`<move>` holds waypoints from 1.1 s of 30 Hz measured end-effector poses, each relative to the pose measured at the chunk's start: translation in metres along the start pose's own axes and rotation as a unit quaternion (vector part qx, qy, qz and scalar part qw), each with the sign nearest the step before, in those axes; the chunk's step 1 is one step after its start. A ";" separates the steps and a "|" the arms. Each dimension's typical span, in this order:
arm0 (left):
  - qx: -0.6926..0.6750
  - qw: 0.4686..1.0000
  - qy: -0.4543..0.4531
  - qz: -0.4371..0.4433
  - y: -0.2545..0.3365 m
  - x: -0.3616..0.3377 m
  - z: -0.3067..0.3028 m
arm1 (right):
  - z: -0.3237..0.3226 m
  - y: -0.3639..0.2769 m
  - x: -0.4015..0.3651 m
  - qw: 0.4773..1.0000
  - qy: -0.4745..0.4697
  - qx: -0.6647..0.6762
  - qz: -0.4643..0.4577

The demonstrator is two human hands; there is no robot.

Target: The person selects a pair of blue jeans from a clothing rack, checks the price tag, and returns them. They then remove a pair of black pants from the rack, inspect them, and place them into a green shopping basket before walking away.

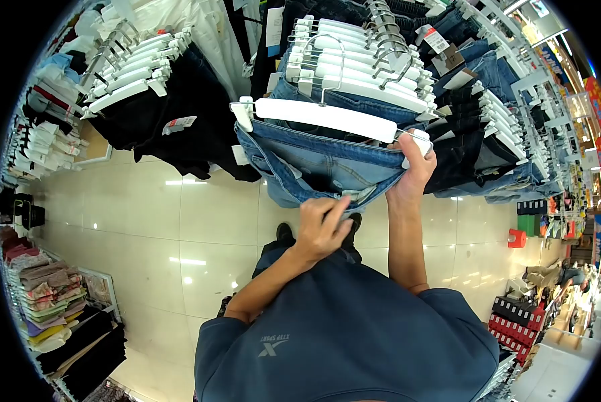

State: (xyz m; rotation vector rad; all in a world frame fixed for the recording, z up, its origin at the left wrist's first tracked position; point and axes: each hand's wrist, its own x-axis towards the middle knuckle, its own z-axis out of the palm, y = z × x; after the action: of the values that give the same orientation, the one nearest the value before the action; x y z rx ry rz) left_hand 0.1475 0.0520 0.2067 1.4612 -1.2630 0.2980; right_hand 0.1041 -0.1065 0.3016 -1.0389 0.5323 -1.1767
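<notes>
Blue jeans (273, 161) hang by their waistband from a white clip hanger (327, 119) in front of me. My right hand (414, 171) grips the hanger's right-end clip (417, 144) and the denim corner, its thumb on the near side and some fingers hidden behind. My left hand (320, 228) is at the front of the waistband, fingers bent against the denim near the fly and thumb apart. The front edge sags toward me, so the lighter inside of the jeans shows. The hanger's metal hook (324, 67) stands up before the rack.
More jeans on white hangers (374, 74) crowd the rack behind. Black trousers (186, 134) hang at left, dark jeans (468, 141) at right. Folded clothes (49, 301) are stacked at lower left. Red boxes (515, 331) stand at lower right on the tiled floor (153, 248).
</notes>
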 end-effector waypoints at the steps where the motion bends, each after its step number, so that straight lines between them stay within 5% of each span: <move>1: 0.012 1.000 -0.001 -0.017 -0.003 -0.004 -0.003 | 0.000 -0.001 0.000 1.000 -0.007 -0.007 0.000; 6: -0.015 0.980 0.140 -0.142 -0.005 -0.034 -0.005 | 0.005 -0.003 -0.004 0.999 -0.014 -0.021 0.029; 13: -0.174 0.898 -0.123 -0.385 -0.019 -0.054 0.003 | 0.016 -0.011 -0.010 0.997 -0.003 -0.061 0.037; 18: -0.279 0.877 -0.177 -0.350 -0.022 -0.046 0.018 | 0.019 -0.012 -0.013 0.997 0.016 -0.069 0.024; 27: -0.459 0.740 -0.199 -0.449 -0.012 -0.027 0.003 | 0.011 -0.018 -0.015 0.995 0.022 -0.097 0.020; 33: -0.451 0.752 -0.167 -0.451 -0.006 -0.023 0.006 | 0.013 -0.015 -0.018 0.995 0.009 -0.091 0.024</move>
State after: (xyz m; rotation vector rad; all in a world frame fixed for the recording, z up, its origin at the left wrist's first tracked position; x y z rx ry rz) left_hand 0.1401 0.0578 0.1836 1.0752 -0.6177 -1.1324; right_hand 0.1009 -0.0849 0.3179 -1.1645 0.6862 -1.1108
